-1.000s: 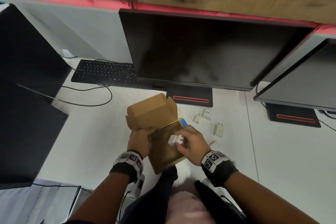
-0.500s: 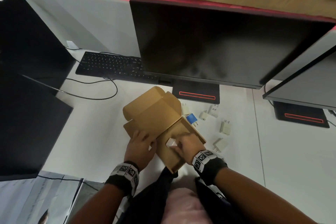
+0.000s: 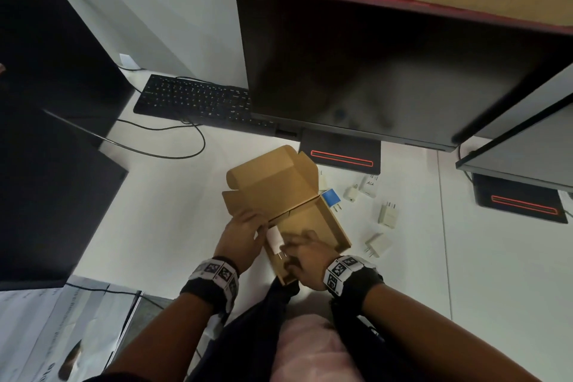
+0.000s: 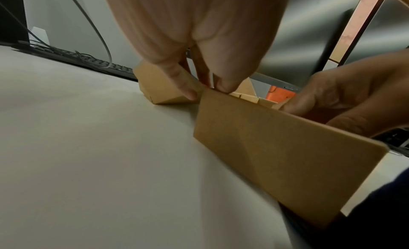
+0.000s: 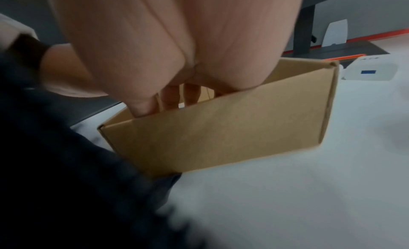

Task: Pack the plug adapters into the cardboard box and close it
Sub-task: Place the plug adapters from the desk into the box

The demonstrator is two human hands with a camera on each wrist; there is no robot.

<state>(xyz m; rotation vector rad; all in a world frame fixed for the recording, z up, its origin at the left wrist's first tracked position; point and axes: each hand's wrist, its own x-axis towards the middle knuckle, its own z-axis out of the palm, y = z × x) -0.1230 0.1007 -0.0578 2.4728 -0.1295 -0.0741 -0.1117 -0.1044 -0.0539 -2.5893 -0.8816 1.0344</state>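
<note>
One white adapter (image 3: 274, 238) went into open cardboard box (image 3: 313, 220) on desk (image 3: 173, 195), right hand (image 3: 305, 259) fingers curled, pinching it; left hand (image 3: 243, 234) gripped box wall. Five adapters (image 3: 387, 215) lay beside box; likely next: release, fetch another.

A: Where does the box (image 3: 313, 220) sit?
B: On the tabletop (image 3: 173, 211), at its near edge, in front of the middle monitor (image 3: 387, 71). Its lid (image 3: 273, 183) lies open towards the back left.
A: And the adapters?
B: One adapter (image 3: 274, 240) lies in the box at its left wall, between the left hand (image 3: 245, 236) and the right hand (image 3: 305, 254). Four loose adapters (image 3: 388, 215) lie right of the box.
A: The keyboard (image 3: 198, 99)?
B: Behind the box, to the left.
</note>
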